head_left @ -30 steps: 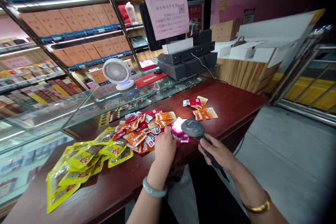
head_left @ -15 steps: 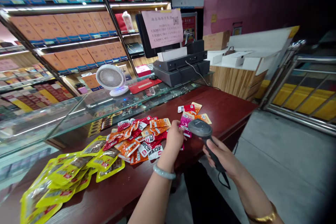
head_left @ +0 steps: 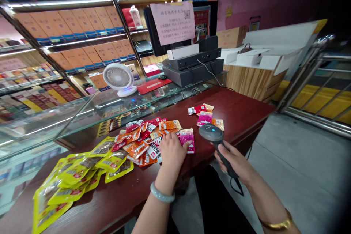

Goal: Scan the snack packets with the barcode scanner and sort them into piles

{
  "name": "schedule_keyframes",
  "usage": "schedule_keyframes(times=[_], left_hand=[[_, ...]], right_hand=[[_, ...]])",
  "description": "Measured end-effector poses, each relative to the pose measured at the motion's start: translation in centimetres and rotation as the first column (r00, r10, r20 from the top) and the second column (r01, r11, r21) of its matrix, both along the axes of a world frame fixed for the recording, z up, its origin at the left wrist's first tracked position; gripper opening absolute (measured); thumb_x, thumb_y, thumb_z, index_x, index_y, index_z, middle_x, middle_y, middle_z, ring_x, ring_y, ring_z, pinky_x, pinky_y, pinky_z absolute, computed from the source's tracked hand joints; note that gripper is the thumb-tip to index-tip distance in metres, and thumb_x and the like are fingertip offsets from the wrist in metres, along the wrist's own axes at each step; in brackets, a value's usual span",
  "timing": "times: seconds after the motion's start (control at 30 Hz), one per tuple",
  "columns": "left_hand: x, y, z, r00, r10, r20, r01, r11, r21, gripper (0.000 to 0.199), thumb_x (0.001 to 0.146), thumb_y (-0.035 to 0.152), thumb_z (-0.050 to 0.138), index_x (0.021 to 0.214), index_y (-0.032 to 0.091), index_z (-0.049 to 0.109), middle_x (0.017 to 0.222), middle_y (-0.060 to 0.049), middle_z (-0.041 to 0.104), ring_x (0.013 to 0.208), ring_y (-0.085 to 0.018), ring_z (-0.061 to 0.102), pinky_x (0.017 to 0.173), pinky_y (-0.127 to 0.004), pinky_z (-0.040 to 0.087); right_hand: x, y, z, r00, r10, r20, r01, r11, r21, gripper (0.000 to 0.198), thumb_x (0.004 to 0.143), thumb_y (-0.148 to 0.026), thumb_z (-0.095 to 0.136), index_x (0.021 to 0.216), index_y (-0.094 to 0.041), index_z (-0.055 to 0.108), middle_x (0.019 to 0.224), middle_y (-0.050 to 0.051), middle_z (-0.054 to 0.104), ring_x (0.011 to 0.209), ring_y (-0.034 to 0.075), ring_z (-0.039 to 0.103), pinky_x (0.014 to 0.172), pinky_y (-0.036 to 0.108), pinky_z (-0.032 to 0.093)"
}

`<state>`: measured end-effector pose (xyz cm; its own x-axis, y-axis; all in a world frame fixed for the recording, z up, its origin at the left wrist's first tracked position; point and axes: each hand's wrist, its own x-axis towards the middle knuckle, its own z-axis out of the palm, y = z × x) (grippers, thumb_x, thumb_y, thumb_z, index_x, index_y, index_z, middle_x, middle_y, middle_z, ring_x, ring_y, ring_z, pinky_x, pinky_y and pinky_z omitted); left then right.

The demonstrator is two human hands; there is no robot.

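My right hand (head_left: 236, 161) grips the handle of a dark grey barcode scanner (head_left: 211, 132), its head over the table's front part and a small blue light showing on top. My left hand (head_left: 173, 150) lies with fingers spread on a pile of small red, white and orange snack packets (head_left: 137, 148). Its thumb reaches over a pink snack packet (head_left: 189, 135) at the pile's right edge. Beyond the scanner lies a smaller group with another pink packet (head_left: 204, 118), a red packet (head_left: 197, 109) and an orange packet (head_left: 218, 123).
Larger yellow-edged food pouches (head_left: 74, 172) are heaped on the left of the dark red table (head_left: 236, 106). Behind runs a glass counter (head_left: 90, 117) with a white fan (head_left: 120, 78) and a cash register (head_left: 189, 69). A metal railing (head_left: 315, 117) stands at right.
My left hand has moved left from the small group back to the pile and spread its fingers. A pink packet it held now lies in the small group. The scanner stays in my right hand.
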<state>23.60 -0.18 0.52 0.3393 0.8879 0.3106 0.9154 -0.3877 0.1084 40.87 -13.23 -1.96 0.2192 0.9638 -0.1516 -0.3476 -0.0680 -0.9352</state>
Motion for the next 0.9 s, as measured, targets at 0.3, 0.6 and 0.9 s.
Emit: schedule_keyframes(times=[0.3,0.6,0.9], left_hand=[[-0.3,-0.2,-1.1,0.997,-0.061,-0.037,0.055,0.988,-0.145,0.043,0.083,0.053,0.060,0.099,0.014,0.056,0.095,-0.013,0.066,0.095,-0.029,0.062,0.080,-0.037,0.044],[-0.2,-1.2,-1.5,0.999,-0.047,0.014,0.049,0.984,-0.173,0.041,0.083,0.038,0.067,0.108,0.012,0.048,0.081,-0.010,0.068,0.082,-0.026,0.068,0.068,-0.029,0.043],[0.3,-0.7,-1.3,0.998,-0.042,-0.049,0.035,0.990,-0.134,0.047,0.084,0.050,0.062,0.109,0.013,0.049,0.077,-0.009,0.068,0.077,-0.027,0.069,0.064,-0.029,0.045]], right_hand=[[-1.1,0.7,-1.2,0.994,0.089,0.069,-0.093,0.994,0.055,0.033,0.091,-0.053,0.054,0.099,-0.020,0.052,0.063,-0.007,0.045,0.040,0.004,0.040,0.040,0.018,0.033],[-1.5,0.2,-0.8,0.985,0.153,0.076,-0.157,0.986,0.053,0.031,0.092,-0.051,0.053,0.098,-0.021,0.050,0.066,-0.007,0.048,0.041,0.004,0.042,0.041,0.017,0.033],[-1.2,0.3,-1.1,0.990,0.133,0.054,-0.135,0.990,0.034,0.032,0.091,-0.052,0.054,0.096,-0.021,0.049,0.065,-0.007,0.048,0.040,0.003,0.042,0.041,0.017,0.034]])
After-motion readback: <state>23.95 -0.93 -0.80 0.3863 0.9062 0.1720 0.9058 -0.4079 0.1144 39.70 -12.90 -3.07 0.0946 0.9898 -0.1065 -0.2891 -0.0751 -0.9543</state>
